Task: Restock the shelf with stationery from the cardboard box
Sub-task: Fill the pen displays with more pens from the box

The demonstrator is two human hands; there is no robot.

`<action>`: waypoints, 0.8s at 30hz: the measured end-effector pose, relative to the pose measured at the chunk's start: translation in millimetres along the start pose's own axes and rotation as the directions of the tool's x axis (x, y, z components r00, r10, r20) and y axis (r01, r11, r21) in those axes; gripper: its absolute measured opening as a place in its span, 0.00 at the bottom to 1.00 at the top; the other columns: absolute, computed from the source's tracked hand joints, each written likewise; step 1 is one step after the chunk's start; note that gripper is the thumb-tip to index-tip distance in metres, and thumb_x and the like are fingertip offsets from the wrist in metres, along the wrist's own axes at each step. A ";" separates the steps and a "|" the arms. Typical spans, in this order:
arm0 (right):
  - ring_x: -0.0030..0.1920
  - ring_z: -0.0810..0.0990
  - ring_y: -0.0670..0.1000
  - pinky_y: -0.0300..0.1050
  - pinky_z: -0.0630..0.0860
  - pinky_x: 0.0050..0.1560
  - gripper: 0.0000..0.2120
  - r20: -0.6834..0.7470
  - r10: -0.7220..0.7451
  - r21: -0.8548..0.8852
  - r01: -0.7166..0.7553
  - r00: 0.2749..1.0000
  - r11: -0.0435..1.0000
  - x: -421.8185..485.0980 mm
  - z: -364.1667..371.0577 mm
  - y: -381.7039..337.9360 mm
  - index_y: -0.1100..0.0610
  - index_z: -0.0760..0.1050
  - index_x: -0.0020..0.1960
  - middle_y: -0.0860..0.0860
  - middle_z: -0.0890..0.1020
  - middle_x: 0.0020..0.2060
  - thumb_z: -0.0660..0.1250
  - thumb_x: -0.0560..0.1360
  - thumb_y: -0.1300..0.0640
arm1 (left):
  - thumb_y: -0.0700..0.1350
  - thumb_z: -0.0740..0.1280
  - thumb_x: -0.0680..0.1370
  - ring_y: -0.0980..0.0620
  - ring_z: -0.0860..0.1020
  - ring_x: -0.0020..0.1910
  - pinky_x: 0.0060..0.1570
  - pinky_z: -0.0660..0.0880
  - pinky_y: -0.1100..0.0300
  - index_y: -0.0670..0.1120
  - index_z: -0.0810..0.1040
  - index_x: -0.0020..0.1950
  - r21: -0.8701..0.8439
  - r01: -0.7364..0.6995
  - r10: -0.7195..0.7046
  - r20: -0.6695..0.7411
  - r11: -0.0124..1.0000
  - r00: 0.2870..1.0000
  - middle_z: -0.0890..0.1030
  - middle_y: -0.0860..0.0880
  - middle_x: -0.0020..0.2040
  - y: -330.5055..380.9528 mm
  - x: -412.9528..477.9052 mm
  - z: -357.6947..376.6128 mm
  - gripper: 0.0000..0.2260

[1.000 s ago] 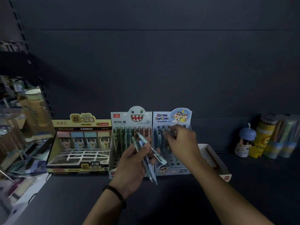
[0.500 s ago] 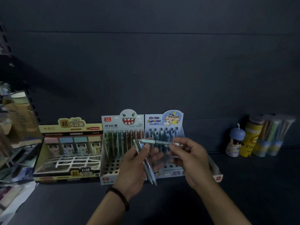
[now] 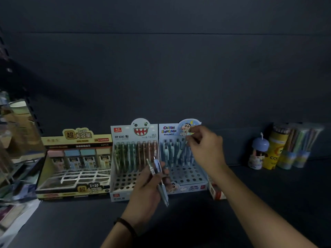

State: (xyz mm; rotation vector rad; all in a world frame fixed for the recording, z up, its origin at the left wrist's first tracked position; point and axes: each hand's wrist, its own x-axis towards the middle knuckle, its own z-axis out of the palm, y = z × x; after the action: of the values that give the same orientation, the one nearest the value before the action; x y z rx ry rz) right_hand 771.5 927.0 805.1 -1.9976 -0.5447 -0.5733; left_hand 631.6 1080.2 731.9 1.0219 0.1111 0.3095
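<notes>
Pen slotting. Pinched in right grip (image 3: pixel 206 149): slim pale-blue plastic pen (image 3: pixel 184 145), over blue perforated cardboard tray (image 3: pixel 200 176); clasped in left grip (image 3: pixel 148 185): spare pens (image 3: pixel 160 178). Keep vertical, tip down, lower gently.

Carries one pen (image 3: pixel 183 146), pinched in the right hand (image 3: pixel 206 149), away from the pens (image 3: pixel 158 178) in the left hand (image 3: pixel 146 189), up to the back rows of the blue display box (image 3: pixel 194 187).
</notes>
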 end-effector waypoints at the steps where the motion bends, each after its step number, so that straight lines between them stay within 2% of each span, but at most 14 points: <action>1: 0.40 0.83 0.47 0.29 0.74 0.46 0.07 0.025 -0.017 -0.038 0.018 1.000 0.999 1.4 3.6 -1.8 0.54 0.83 0.57 0.43 0.84 0.38 0.74 0.79 0.57 | 0.34 0.59 0.86 0.44 0.79 0.46 0.52 0.80 0.51 0.36 0.77 0.68 -0.015 -0.005 0.005 0.001 1.000 1.000 0.80 0.41 0.50 -0.7 -0.9 -0.3 0.12; 2: 0.41 0.83 0.48 0.30 0.75 0.45 0.07 0.051 -0.026 -0.070 0.029 0.998 0.997 2.0 6.5 -3.6 0.54 0.83 0.57 0.44 0.85 0.39 0.73 0.80 0.57 | 0.34 0.60 0.86 0.43 0.79 0.48 0.56 0.80 0.49 0.36 0.76 0.69 -0.027 -0.004 0.004 0.007 1.000 1.000 0.80 0.40 0.51 -2.3 -1.9 -0.2 0.13; 4: 0.42 0.83 0.50 0.42 0.78 0.48 0.07 0.092 -0.032 -0.107 0.042 0.995 0.993 1.8 12.6 -4.9 0.54 0.82 0.58 0.45 0.85 0.38 0.71 0.80 0.58 | 0.34 0.60 0.86 0.41 0.80 0.51 0.59 0.80 0.48 0.37 0.76 0.70 -0.041 -0.004 0.005 0.026 0.999 1.000 0.80 0.39 0.52 -4.1 -5.0 0.8 0.13; 8: 0.44 0.83 0.50 0.45 0.80 0.50 0.12 0.127 -0.027 -0.111 0.041 0.992 0.993 0.6 19.8 -3.4 0.52 0.78 0.62 0.47 0.86 0.42 0.70 0.80 0.60 | 0.39 0.65 0.83 0.37 0.83 0.54 0.59 0.80 0.40 0.41 0.77 0.71 -0.072 0.002 -0.002 0.004 0.997 1.000 0.84 0.37 0.62 -7.0 -5.4 -1.5 0.15; 11: 0.45 0.85 0.54 0.50 0.82 0.49 0.12 0.154 -0.058 -0.142 0.081 0.986 0.987 1.2 23.7 -1.7 0.51 0.77 0.60 0.50 0.86 0.43 0.70 0.79 0.62 | 0.42 0.67 0.80 0.35 0.84 0.58 0.60 0.81 0.39 0.45 0.76 0.72 -0.060 0.012 -0.013 -0.018 0.998 1.000 0.84 0.39 0.64 -5.2 -4.9 -2.8 0.19; 14: 0.43 0.83 0.56 0.53 0.83 0.45 0.08 0.218 -0.070 -0.211 0.117 0.973 0.971 1.9 27.3 -1.3 0.51 0.77 0.54 0.50 0.84 0.40 0.70 0.78 0.61 | 0.41 0.66 0.82 0.33 0.84 0.59 0.55 0.84 0.44 0.46 0.78 0.71 -0.090 0.019 -0.022 -0.029 0.996 0.999 0.85 0.37 0.61 -3.8 -5.5 -1.5 0.17; 16: 0.44 0.83 0.57 0.54 0.83 0.43 0.04 0.290 -0.055 -0.266 0.136 0.955 0.954 1.0 28.4 -2.9 0.52 0.78 0.51 0.52 0.83 0.40 0.68 0.78 0.60 | 0.38 0.65 0.84 0.32 0.84 0.58 0.53 0.84 0.46 0.45 0.79 0.70 -0.121 0.021 -0.026 -0.036 0.992 0.999 0.83 0.35 0.55 -4.3 -5.3 -0.8 0.15; 18: 0.45 0.83 0.56 0.53 0.83 0.45 0.04 0.311 -0.026 -0.272 0.115 0.950 0.956 0.1 26.4 -3.9 0.52 0.80 0.51 0.52 0.83 0.42 0.67 0.79 0.58 | 0.37 0.65 0.84 0.33 0.85 0.56 0.52 0.84 0.47 0.42 0.80 0.66 -0.124 0.016 -0.020 -0.029 0.992 0.999 0.81 0.36 0.50 -2.2 -7.1 1.5 0.11; 21: 0.42 0.84 0.47 0.44 0.82 0.45 0.05 0.246 0.001 -0.174 0.043 0.969 0.984 -8.8 15.0 -7.6 0.50 0.83 0.54 0.45 0.83 0.41 0.69 0.81 0.53 | 0.37 0.65 0.84 0.36 0.86 0.53 0.51 0.84 0.47 0.39 0.80 0.64 -0.080 0.005 -0.006 -0.016 0.997 1.000 0.81 0.37 0.48 1.4 -11.4 5.6 0.09; 23: 0.38 0.84 0.41 0.41 0.81 0.44 0.04 0.214 0.037 -0.022 -0.034 0.976 0.999 -20.8 3.9 -12.3 0.48 0.84 0.52 0.42 0.85 0.40 0.71 0.81 0.50 | 0.36 0.66 0.84 0.37 0.85 0.49 0.52 0.85 0.45 0.41 0.81 0.64 -0.054 0.000 -0.001 -0.026 0.999 1.000 0.82 0.38 0.47 1.0 -10.8 8.4 0.10; 24: 0.36 0.84 0.41 0.41 0.81 0.43 0.04 0.246 0.060 0.062 -0.077 0.967 0.995 -26.6 -2.5 -15.3 0.48 0.85 0.51 0.43 0.86 0.40 0.72 0.80 0.49 | 0.36 0.66 0.84 0.38 0.84 0.48 0.52 0.85 0.44 0.42 0.81 0.65 -0.040 -0.005 0.004 -0.031 0.999 1.000 0.82 0.39 0.47 0.9 -9.1 10.3 0.11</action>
State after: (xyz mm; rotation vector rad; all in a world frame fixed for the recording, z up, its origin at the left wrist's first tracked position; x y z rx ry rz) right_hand 741.1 927.8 800.7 -2.0225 -0.6328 -0.2621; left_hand 625.2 1069.4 737.5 0.9775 0.1299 0.3304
